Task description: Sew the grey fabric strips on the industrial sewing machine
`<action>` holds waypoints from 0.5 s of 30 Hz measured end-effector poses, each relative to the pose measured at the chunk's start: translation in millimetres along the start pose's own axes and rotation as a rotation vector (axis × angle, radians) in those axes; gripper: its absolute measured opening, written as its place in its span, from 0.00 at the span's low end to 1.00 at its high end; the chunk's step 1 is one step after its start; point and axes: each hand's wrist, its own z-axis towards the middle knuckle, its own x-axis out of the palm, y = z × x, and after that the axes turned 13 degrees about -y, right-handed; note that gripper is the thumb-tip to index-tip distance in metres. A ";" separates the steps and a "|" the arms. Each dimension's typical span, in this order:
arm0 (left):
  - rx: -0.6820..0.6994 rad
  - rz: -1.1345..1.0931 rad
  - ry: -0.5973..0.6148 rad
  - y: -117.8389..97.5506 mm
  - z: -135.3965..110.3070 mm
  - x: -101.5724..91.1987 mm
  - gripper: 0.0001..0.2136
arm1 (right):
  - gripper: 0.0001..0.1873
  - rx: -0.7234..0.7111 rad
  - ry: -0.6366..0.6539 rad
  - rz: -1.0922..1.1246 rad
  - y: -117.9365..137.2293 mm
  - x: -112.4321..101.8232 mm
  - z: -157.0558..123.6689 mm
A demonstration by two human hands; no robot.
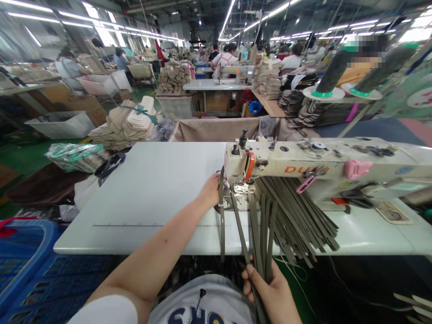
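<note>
The bare left hand (212, 190) is beside the cream metal sewing machine (270, 162); I cannot tell if its partly hidden fingers grasp anything. Next, one flat grey-green strip (222, 229) crosses the smooth white table (162, 180)'s front edge, where the bare right hand (272, 290) grasps several similar long strips (256, 238)

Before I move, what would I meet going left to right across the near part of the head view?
Blue basket, left hand beside the needle area, right hand gripping dark strips, pink attachment on the sewing machine.
</note>
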 end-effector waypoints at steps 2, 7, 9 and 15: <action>-0.026 0.022 0.010 1.8 16.7 2.6 0.14 | 0.38 -0.017 -0.005 -0.019 -5.7 2.9 2.2; -0.026 0.038 0.048 1.7 43.5 8.1 0.13 | 0.35 -0.078 0.057 -0.171 -18.1 1.5 10.8; -0.041 0.085 0.072 -0.5 48.8 9.8 0.14 | 0.33 -0.118 0.049 -0.213 -20.1 0.9 13.2; -0.109 0.101 0.051 -4.3 49.6 13.7 0.16 | 0.32 -0.127 0.050 -0.276 -18.8 3.2 15.4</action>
